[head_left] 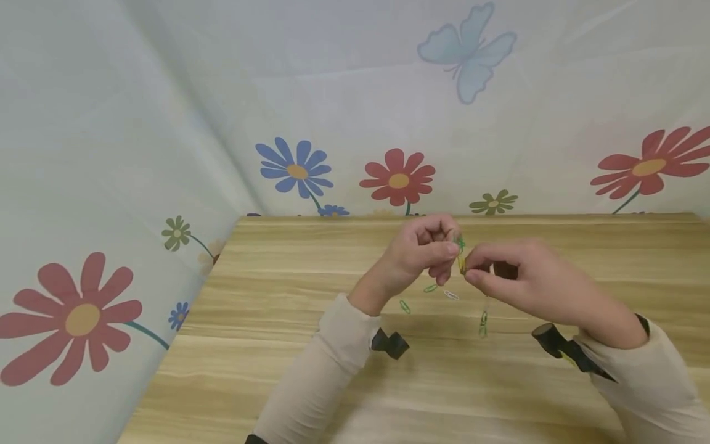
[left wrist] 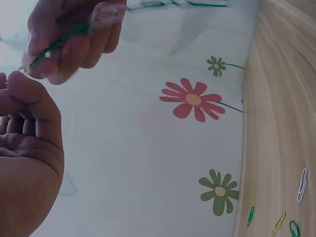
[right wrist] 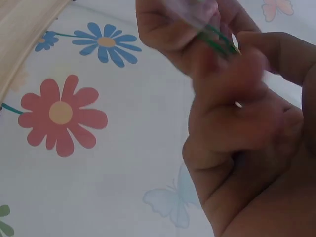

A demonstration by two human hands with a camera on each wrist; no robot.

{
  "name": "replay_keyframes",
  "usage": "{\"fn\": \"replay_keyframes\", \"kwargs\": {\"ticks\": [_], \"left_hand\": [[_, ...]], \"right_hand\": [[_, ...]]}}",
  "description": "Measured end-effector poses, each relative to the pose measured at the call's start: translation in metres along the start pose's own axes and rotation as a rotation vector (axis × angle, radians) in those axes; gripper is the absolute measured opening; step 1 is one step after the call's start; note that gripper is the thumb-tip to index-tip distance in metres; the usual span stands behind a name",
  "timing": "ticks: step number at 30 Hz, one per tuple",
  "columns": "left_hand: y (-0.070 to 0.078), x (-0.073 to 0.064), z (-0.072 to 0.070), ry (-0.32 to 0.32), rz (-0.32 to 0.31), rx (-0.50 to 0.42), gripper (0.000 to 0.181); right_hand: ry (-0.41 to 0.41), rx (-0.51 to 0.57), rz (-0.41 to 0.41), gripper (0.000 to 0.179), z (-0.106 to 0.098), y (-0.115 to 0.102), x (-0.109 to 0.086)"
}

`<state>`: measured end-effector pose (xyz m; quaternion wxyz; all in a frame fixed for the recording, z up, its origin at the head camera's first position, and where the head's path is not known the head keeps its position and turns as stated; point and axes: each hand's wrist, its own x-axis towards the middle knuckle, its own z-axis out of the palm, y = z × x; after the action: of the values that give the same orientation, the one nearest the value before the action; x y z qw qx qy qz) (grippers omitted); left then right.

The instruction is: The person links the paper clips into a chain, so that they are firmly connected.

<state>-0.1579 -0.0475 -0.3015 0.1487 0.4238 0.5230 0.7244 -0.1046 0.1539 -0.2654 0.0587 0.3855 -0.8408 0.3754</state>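
Beige sleeves point(head_left: 316, 388) reach over a wood-grain bench point(head_left: 222, 376), a black wrist camera point(head_left: 391, 344) on each. Below the right hand hangs a strand of mostly green clips point(head_left: 484, 324). Loose green clips point(head_left: 405, 306) and a white clip point(head_left: 452, 296) lie on the bench below the hands, with a loose yellow clip point(left wrist: 279, 224) visible from the left wrist. The right hand point(head_left: 527, 277) pinches a yellow paper clip point(head_left: 462, 264); just beside it, the left hand point(head_left: 416, 253) pinches a green paper clip point(head_left: 460, 242). Whether these two are joined cannot be told. Beyond stands a pale sheet point(head_left: 344, 105), printed with flowers point(head_left: 398, 180) and a blue butterfly point(head_left: 471, 54).
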Motion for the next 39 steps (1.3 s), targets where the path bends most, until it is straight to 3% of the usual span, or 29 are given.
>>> {"fn": "replay_keyframes", "kwargs": {"ticks": [3, 8, 15, 20, 22, 25, 28, 30, 33, 39], "left_hand": [[0.003, 0.000, 0.000, -0.018, -0.005, 0.035, 0.014], [0.008, 0.003, 0.002, -0.026, -0.036, 0.091, 0.010], [0.008, 0.003, 0.003, -0.024, -0.093, 0.144, 0.006], [-0.002, 0.005, -0.009, 0.004, -0.136, 0.177, 0.004], [-0.013, 0.004, -0.018, 0.037, -0.212, 0.275, 0.009], [-0.032, 0.002, -0.031, 0.072, -0.403, 0.604, 0.012], [-0.051, -0.002, -0.037, 0.033, -0.639, 0.974, 0.015], [-0.060, -0.004, -0.036, -0.018, -0.746, 1.159, 0.020], [-0.068, -0.005, -0.032, -0.081, -0.841, 1.286, 0.024], [-0.076, -0.008, -0.024, -0.124, -0.887, 1.369, 0.022]], "right_hand": [[0.074, 0.011, 0.030, 0.020, -0.005, 0.000, 0.000], [0.233, 0.114, 0.006, 0.022, -0.006, -0.003, 0.003], [0.255, 0.192, 0.047, 0.017, -0.001, -0.004, 0.006], [0.269, 0.218, 0.091, 0.014, -0.007, -0.001, 0.003], [0.282, 0.234, 0.097, 0.013, -0.009, 0.001, 0.001], [0.304, 0.278, 0.068, 0.012, -0.013, 0.004, 0.000], [0.340, 0.365, 0.059, 0.012, -0.015, 0.005, -0.001], [0.364, 0.447, 0.040, 0.011, -0.017, 0.003, -0.002], [0.392, 0.550, -0.002, 0.010, -0.018, 0.002, -0.001], [0.400, 0.595, -0.028, 0.008, -0.017, 0.002, -0.001]]}}
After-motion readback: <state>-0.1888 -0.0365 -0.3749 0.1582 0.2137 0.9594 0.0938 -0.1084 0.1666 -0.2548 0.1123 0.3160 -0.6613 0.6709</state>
